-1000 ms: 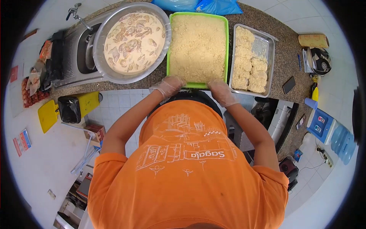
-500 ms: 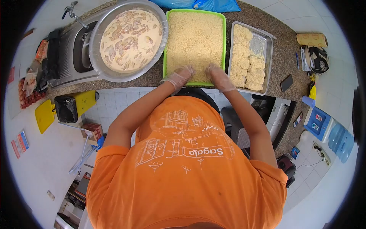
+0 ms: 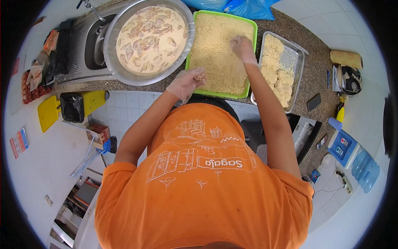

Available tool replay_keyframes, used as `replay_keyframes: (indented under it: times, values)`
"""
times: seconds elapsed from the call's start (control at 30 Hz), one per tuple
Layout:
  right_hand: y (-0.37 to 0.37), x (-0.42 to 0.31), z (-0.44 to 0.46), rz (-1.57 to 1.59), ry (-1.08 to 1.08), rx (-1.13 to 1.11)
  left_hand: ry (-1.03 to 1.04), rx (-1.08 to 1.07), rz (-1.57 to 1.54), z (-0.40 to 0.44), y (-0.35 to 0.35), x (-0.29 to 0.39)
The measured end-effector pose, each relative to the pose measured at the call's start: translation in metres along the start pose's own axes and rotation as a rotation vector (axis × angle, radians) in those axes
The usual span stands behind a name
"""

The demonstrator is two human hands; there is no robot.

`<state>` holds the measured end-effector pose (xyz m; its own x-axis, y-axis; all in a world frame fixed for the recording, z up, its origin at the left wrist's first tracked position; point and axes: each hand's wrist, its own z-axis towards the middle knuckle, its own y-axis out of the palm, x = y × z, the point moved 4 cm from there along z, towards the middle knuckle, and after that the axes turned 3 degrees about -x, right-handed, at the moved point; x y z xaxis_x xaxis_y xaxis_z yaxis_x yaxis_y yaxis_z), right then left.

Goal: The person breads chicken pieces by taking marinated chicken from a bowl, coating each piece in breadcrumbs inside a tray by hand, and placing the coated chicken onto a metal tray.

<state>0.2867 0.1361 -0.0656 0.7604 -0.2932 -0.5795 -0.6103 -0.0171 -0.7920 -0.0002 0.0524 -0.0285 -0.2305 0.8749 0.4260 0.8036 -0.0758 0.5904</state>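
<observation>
A green-rimmed tray (image 3: 253,54) full of pale breadcrumbs (image 3: 219,58) lies in front of me. Over its near left corner is my left hand (image 3: 185,86) in a clear plastic glove, fingers curled and crumb-covered; what they hold, if anything, I cannot make out. Also gloved, my right hand (image 3: 243,47) is above the right part of the crumbs with its fingers bent together, their contents hidden. To the left stands a big metal bowl (image 3: 108,50) of raw chicken pieces (image 3: 145,43) in creamy liquid. On the right, a metal tray (image 3: 299,62) holds crumb-coated pieces (image 3: 271,66).
A sink (image 3: 92,54) with a tap (image 3: 93,10) is at the left. Blue plastic bags (image 3: 248,9) lie behind the crumb tray. A phone (image 3: 314,102) and a blue cup (image 3: 335,123) rest on the right of the granite counter.
My right hand has moved up and away over the crumbs. The left has lifted toward the tray's near left edge. The view has shifted, so the counter items sit further right.
</observation>
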Motion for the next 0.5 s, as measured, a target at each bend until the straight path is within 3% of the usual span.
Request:
replay_keyframes:
  times: [0.13, 0.23, 0.3, 0.37, 0.43, 0.5]
  values:
    - [-0.003, -0.025, 0.067, -0.12, -0.213, 0.137, 0.018, 0.001, -0.004, -0.019, 0.007, 0.006]
    - [0.02, -0.038, 0.089, -0.285, -0.452, 0.037, 0.049, 0.024, -0.03, -0.038, 0.013, 0.015]
    - [0.036, -0.04, 0.107, -0.092, -0.295, -0.082, 0.085, 0.056, -0.003, -0.055, 0.012, 0.021]
    - [0.044, -0.061, 0.109, -0.096, -0.311, -0.155, 0.116, 0.049, 0.007, -0.06, 0.004, 0.025]
    - [0.061, -0.095, 0.097, -0.287, -0.5, -0.18, 0.139, 0.007, 0.005, -0.065, -0.012, 0.023]
    - [0.096, -0.094, 0.099, -0.259, -0.589, -0.084, 0.131, -0.009, -0.017, -0.066, -0.022, 0.021]
